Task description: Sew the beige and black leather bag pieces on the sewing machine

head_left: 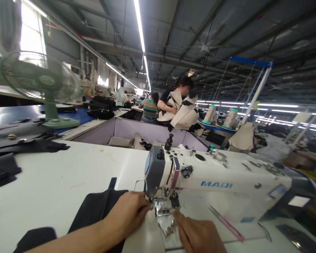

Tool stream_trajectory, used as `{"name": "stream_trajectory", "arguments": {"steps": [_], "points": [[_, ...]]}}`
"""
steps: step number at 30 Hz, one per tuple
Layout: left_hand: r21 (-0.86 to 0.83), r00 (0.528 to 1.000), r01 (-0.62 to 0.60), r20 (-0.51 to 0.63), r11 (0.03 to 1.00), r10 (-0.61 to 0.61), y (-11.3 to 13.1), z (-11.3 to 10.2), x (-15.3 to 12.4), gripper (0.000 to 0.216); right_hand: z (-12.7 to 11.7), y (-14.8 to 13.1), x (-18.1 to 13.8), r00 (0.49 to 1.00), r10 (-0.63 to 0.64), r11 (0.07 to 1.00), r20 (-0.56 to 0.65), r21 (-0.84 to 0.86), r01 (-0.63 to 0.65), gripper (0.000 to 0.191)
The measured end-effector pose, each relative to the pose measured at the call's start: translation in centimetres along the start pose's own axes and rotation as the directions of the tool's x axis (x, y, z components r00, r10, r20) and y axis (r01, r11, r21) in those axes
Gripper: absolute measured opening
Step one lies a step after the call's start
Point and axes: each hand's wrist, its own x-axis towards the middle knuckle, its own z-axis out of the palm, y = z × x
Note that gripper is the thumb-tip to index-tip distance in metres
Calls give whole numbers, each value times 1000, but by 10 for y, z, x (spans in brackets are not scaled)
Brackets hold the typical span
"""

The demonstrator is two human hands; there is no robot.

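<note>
A white sewing machine (216,175) stands on the white table (55,182). My left hand (127,212) rests on a piece of black fabric (94,211) just left of the needle and presser foot (163,211), its fingers bent and pressed together toward the needle. My right hand (197,233) lies to the right of the presser foot, with a finger stretched toward it. Whether either hand pinches anything is hidden by the machine head and the fingers.
More black fabric pieces (5,165) lie at the left edge of the table. A green fan (47,88) stands behind them. Thread cones (210,114) sit behind the machine. Two people sit at benches farther back, one handling beige fabric (184,114). A purple bin (137,131) holds parts.
</note>
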Motion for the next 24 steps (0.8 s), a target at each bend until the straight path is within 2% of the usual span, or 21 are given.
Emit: {"name": "stream_trajectory", "arguments": {"steps": [2, 4, 7, 12, 15, 17, 20, 22, 24], "points": [[37, 1000, -12, 14, 999, 12, 0, 0, 0, 28, 4, 3, 8, 975, 200, 973, 97, 99, -209, 26], [120, 1000, -22, 18, 993, 20, 1, 0, -2, 28, 5, 3, 18, 920, 351, 916, 176, 140, -376, 18], [258, 1000, -17, 6, 966, 16, 2, -1, -4, 29, 6, 1, 26, 881, 427, 868, 202, 180, -462, 12], [316, 1000, -13, 4, 949, 12, -2, -1, -3, 26, 5, 6, 25, 884, 431, 870, 179, 177, -460, 10], [295, 999, -34, -27, 955, 44, -4, 2, -4, 25, 3, 22, 12, 931, 351, 936, 98, -25, -351, 20], [273, 996, -52, -54, 961, 69, -5, 3, -5, 25, 3, 41, -9, 950, 312, 918, 19, -265, -296, 26], [264, 996, -65, -48, 962, 81, -6, 4, -5, 27, 6, 69, -55, 949, 308, 793, -70, -532, -297, 38], [294, 998, -45, -19, 955, 53, -6, 4, -5, 26, 8, 83, -83, 942, 333, 751, -52, -589, -298, 47], [348, 1000, -16, 6, 937, 15, -5, 4, -4, 26, 10, 90, -100, 938, 346, 774, 2, -565, -285, 50]]}}
